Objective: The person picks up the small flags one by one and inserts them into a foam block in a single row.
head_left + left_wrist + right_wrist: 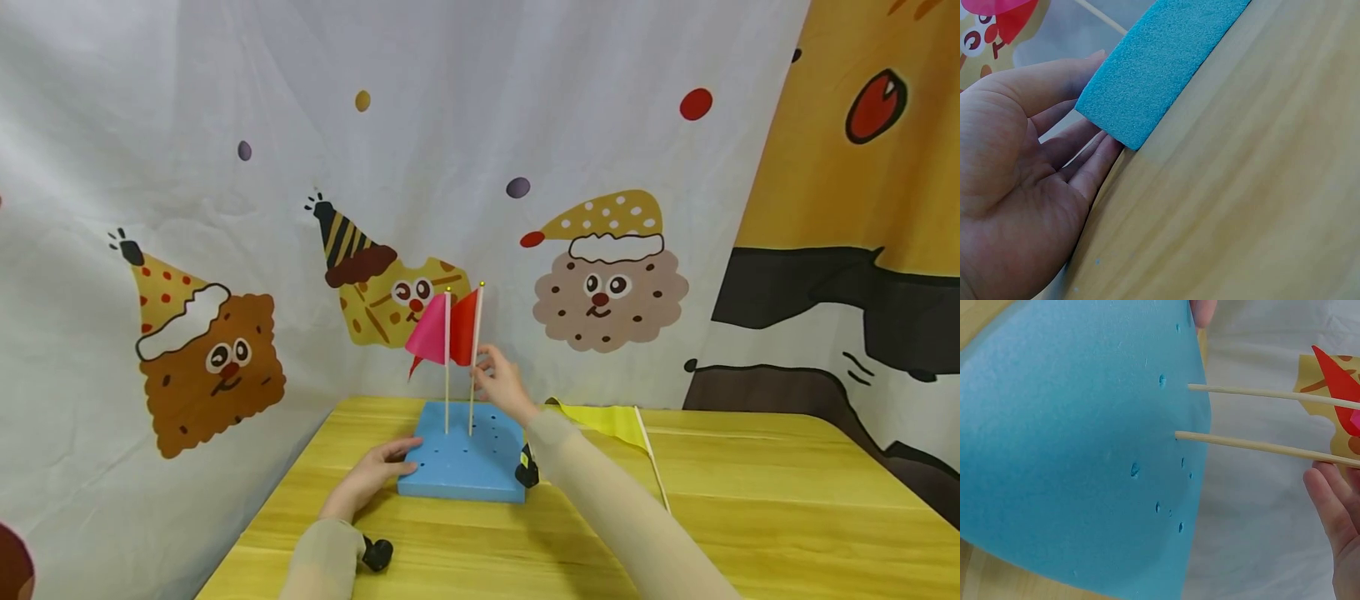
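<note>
Red flag [465, 327]: stands upright on its thin wooden stick [1260, 445], planted in a hole near the back of the blue foam block, just beside the pink flag.
Right hand [504, 385]: raised at the red flag's stick, fingers beside it near the cloth. Whether the grip is closed on the stick or has let go, I cannot tell; in the right wrist view the fingers [1335, 512] lie close under the stick with a small gap.
Pink flag [429, 332]: upright on its own stick in a neighbouring hole, left of the red one.
Blue foam block [465, 454]: flat on the desk, its top dotted with small holes that take the sticks.
Left hand [375, 479]: fingers straight, pressed against the block's near left corner, likely to keep the light foam from sliding; it grasps nothing.
Yellow flag [611, 421]: lies flat on the desk right of the block.
Desk [750, 517]: yellow wood grain, carries everything.
Backdrop [225, 167]: white cloth printed with cartoon cookies.
</note>
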A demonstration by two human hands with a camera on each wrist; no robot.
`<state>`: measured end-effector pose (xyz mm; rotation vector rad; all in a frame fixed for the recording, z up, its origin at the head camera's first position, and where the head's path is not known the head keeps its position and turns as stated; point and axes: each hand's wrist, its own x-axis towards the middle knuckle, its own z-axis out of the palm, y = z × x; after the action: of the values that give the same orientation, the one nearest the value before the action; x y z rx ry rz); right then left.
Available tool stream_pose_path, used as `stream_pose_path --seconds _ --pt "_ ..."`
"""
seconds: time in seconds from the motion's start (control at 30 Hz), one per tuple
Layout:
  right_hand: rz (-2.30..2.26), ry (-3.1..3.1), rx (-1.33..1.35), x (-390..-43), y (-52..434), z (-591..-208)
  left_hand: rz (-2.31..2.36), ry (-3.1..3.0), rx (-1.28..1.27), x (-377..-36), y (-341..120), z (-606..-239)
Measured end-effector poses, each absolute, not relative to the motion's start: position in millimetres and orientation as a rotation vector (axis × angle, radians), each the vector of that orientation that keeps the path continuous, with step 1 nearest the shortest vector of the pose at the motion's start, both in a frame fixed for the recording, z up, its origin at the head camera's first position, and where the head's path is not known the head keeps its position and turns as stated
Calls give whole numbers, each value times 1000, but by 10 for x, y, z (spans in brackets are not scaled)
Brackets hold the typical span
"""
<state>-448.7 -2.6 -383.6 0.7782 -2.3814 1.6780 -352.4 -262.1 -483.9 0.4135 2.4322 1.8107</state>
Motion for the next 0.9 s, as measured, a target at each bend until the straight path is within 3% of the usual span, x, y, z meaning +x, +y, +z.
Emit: stream_pose_path --seconds 0.53,0.9 --pt "1606 -2443 830 -4438 222 -3940 1797 2420 448 -3518 -2535 -4820" --pt "1648 -2562 727 -4241 1221 -4056 1794 2416 392 -3533 -2630 -4831"
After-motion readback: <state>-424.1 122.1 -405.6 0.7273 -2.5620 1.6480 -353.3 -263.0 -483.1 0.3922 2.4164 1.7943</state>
